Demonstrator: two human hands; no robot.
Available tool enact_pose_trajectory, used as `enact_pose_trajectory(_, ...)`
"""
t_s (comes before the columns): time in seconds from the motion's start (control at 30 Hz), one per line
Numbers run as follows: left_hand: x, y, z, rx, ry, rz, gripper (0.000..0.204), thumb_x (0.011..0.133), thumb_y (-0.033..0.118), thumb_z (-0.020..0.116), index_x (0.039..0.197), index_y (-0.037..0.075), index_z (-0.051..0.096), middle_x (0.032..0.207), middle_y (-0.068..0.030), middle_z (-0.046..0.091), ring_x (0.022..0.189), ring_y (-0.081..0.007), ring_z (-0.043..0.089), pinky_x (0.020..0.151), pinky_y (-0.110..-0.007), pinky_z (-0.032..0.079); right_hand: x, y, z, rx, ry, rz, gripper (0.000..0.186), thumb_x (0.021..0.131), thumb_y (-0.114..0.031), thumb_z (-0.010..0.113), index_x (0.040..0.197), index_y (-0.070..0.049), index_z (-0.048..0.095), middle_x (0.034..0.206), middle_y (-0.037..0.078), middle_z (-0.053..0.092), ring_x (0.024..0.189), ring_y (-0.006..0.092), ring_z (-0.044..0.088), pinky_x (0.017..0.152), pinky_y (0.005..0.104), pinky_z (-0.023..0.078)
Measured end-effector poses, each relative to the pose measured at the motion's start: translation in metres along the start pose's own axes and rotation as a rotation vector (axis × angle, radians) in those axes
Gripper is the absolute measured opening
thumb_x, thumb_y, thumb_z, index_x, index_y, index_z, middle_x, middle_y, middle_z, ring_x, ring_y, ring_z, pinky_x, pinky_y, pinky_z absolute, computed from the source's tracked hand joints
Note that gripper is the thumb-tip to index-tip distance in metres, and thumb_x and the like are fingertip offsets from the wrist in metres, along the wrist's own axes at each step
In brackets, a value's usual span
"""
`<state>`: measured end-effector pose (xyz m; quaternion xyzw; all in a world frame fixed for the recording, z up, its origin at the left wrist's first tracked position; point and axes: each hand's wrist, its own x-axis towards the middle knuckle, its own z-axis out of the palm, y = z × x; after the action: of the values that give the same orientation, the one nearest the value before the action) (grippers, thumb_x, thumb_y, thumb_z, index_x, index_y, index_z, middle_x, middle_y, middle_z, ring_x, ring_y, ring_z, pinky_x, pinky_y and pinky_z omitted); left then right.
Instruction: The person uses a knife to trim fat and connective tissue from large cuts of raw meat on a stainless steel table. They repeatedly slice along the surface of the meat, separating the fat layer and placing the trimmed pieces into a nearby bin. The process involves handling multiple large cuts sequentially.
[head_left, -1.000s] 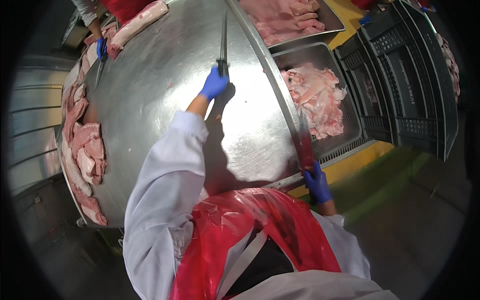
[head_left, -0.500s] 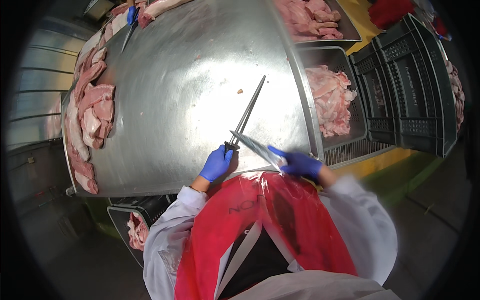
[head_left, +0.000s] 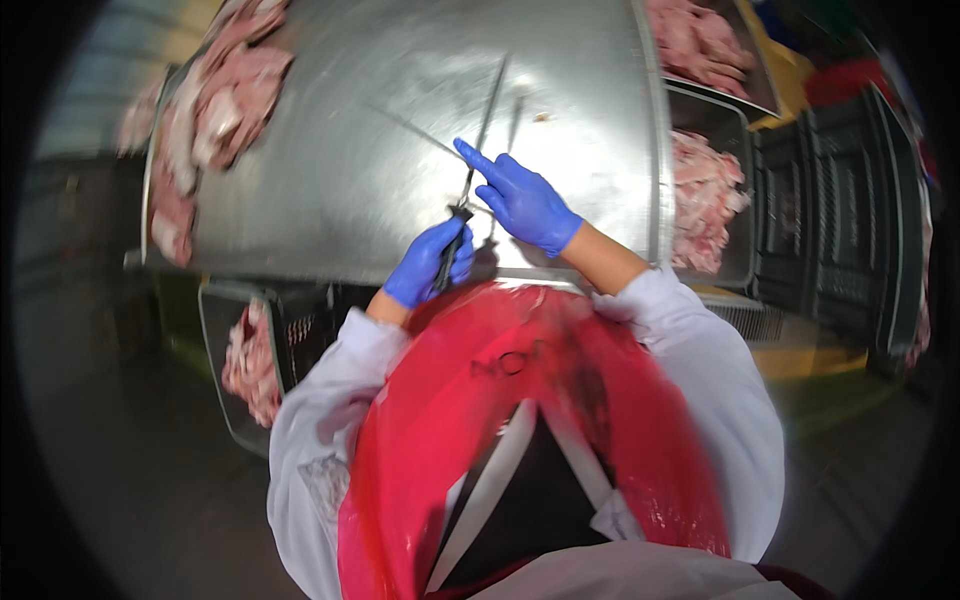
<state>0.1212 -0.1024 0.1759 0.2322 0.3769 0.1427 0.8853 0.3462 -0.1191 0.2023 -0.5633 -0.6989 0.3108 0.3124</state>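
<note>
My left hand, in a blue glove, is closed round the black handle of a sharpening steel. The steel's long rod points away from me over the metal table. My right hand, gloved too, holds a knife with its index finger stretched forward. The thin, blurred knife blade points to the far left from the fingertip. The knife's handle is mostly hidden by the hand. Whether blade and rod touch, I cannot tell.
Pieces of raw meat lie along the left side of the metal table. At the right are a bin of meat trimmings, a tray of meat and dark crates. Another bin with meat stands below the near left edge.
My right hand has moved forward, bringing the knife farther up the picture. My left hand still grips the steel. The view has shifted, and the other person's hand and knife are out of sight.
</note>
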Motion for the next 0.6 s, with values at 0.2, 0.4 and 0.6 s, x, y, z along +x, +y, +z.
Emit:
enact_pose_trajectory(0.2,-0.077,0.002,0.009,0.265,0.042,0.36,0.025,0.107,0.03,0.047,0.106,0.005,0.054,0.076,-0.0034,0.052,0.055,-0.0129,0.05,0.05,-0.027,0.043,-0.055,0.069,-0.034,-0.112,0.05,-0.003,0.058,0.092,-0.012,0.06,0.149,-0.02,0.049,0.096,0.019,0.061,0.083,0.0368,0.063,0.083,0.0428,0.051)
enact_pose_trajectory(0.4,-0.126,0.043,-0.004,1.654,0.625,0.827,0.021,0.096,0.02,0.063,0.109,0.003,0.06,0.077,-0.02,0.064,0.066,-0.0383,0.065,0.059,-0.046,0.05,-0.101,0.151,-0.061,-0.047,0.453,0.013,0.035,0.104,-0.016,0.05,0.138,-0.009,0.058,0.077,0.013,0.063,0.064,0.0187,0.061,0.059,0.0345,0.049)
enact_pose_trajectory(0.6,-0.118,0.035,0.011,1.818,0.571,0.752,0.017,0.092,0.014,0.065,0.104,0.004,0.059,0.081,-0.0227,0.063,0.074,-0.046,0.062,0.06,-0.048,0.048,0.008,-0.031,-0.034,0.273,0.455,-0.126,0.023,0.104,-0.02,0.055,0.106,-0.001,0.066,0.077,0.011,0.067,0.062,0.0193,0.065,0.058,0.0317,0.05)
